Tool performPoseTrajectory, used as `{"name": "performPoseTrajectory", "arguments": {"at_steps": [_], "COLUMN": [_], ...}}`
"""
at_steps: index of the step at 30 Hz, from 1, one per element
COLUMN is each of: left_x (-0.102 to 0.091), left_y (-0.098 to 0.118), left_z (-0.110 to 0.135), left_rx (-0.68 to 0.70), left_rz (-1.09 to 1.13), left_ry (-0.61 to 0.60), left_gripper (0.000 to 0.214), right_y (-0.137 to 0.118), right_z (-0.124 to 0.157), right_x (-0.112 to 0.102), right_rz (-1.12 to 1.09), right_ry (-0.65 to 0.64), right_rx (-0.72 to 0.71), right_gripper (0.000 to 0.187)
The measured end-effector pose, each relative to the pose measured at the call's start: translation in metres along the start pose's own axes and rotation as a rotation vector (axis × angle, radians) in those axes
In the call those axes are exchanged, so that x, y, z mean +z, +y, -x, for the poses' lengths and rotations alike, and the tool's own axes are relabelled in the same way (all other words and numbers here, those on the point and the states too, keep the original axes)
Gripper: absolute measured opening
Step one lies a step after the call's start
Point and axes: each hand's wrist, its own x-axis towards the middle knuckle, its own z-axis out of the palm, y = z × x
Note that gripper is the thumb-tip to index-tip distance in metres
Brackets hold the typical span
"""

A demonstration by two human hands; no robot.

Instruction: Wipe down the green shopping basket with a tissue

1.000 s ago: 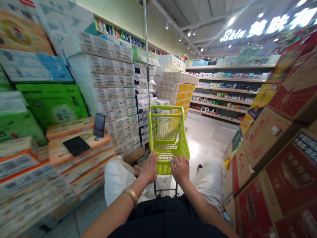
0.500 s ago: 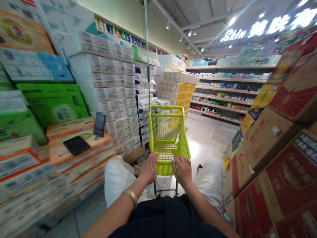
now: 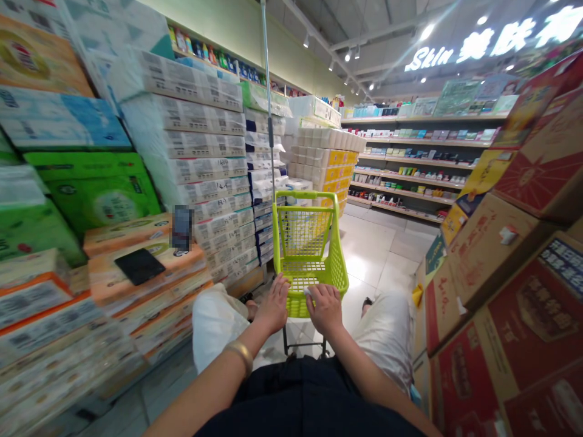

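A lime-green plastic shopping cart [image 3: 337,261] stands between my knees, its meshed basket bare inside. My left hand [image 3: 273,303] is closed at the left end of the cart's near rim, with a gold bangle on its wrist. My right hand [image 3: 325,308] lies over the same rim, fingers curled. By its thumb shows a small white thing [image 3: 306,292], too small to name, which appears pinched there. The undersides of both hands are hidden. A thin metal pole [image 3: 268,91] rises behind the cart's left side.
Packs of paper [image 3: 204,139] are piled high on the left. A black tablet-like slab [image 3: 139,266] and a blurred-out upright device [image 3: 182,227] rest on orange packs [image 3: 104,267]. Cardboard cartons [image 3: 492,255] line the right. Product shelves [image 3: 414,142] stand beyond the tiled floor [image 3: 371,243].
My right hand has slid left along the cart's near rim, closer to my left hand, the white bit moving with it. My left hand and the cart have barely shifted.
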Motion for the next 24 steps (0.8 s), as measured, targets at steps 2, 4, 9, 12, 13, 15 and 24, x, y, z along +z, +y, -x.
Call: {"name": "performPoseTrajectory", "arguments": {"at_steps": [2, 4, 9, 12, 13, 15, 24], "left_x": [-0.002, -0.001, 0.004, 0.006, 0.006, 0.005, 0.002], "left_y": [-0.001, -0.001, 0.002, 0.003, 0.002, 0.0, -0.005], "left_z": [0.0, 0.001, -0.001, -0.001, -0.001, 0.001, 0.002], "left_rx": [0.011, 0.017, -0.001, -0.007, -0.005, -0.004, 0.042], "left_rz": [-0.008, -0.016, 0.006, 0.014, 0.011, -0.005, -0.017], "left_ry": [-0.006, -0.009, 0.004, 0.015, 0.018, 0.02, 0.012], "left_gripper": [0.065, 0.065, 0.068, 0.071, 0.071, 0.069, 0.065], "right_y": [0.016, 0.028, 0.012, -0.009, -0.013, -0.014, 0.029], "right_z": [0.003, 0.006, 0.005, 0.001, 0.0, 0.0, 0.007], "right_x": [-0.005, -0.008, -0.001, 0.006, 0.006, 0.005, -0.008], "right_rz": [0.008, 0.007, -0.002, -0.03, -0.039, -0.048, -0.015], "right_ry": [0.033, 0.056, 0.084, 0.043, 0.029, 0.009, 0.077], "right_rx": [0.041, 0.058, 0.131, 0.079, 0.053, 0.004, 0.075], "right_gripper": [0.017, 0.018, 0.014, 0.012, 0.013, 0.014, 0.018]}}
